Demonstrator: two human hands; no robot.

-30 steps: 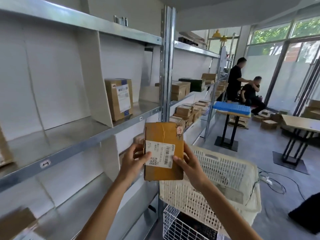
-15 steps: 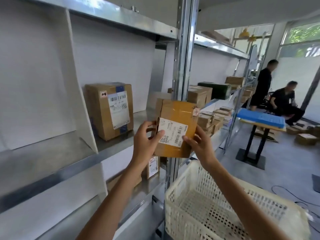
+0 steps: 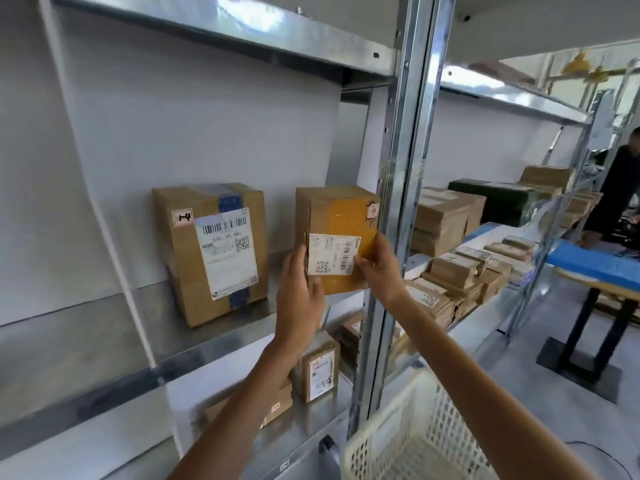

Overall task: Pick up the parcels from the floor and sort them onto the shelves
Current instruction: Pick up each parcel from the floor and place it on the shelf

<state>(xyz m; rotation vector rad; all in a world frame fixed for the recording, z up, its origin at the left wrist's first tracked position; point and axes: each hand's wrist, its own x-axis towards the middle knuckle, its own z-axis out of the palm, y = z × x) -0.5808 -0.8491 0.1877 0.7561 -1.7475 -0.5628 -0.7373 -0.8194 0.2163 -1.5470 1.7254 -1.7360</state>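
I hold a small brown cardboard parcel (image 3: 337,216) with a white barcode label upright over the middle metal shelf (image 3: 166,327). My left hand (image 3: 299,296) grips its lower left edge and my right hand (image 3: 379,268) grips its lower right side, thumb on the label. Whether its base touches the shelf is hidden by my hands. A larger taped parcel (image 3: 211,251) stands on the same shelf, just to the left.
A steel upright post (image 3: 398,202) rises right beside the held parcel. Small parcels (image 3: 318,372) sit on the shelf below, and stacked parcels (image 3: 450,285) fill the neighbouring bay. A cream plastic basket (image 3: 415,438) is at lower right. A person (image 3: 620,188) stands far right.
Both hands carried the parcel up and forward from in front of the post into the middle shelf bay, next to the larger parcel. The view came closer to the shelves.
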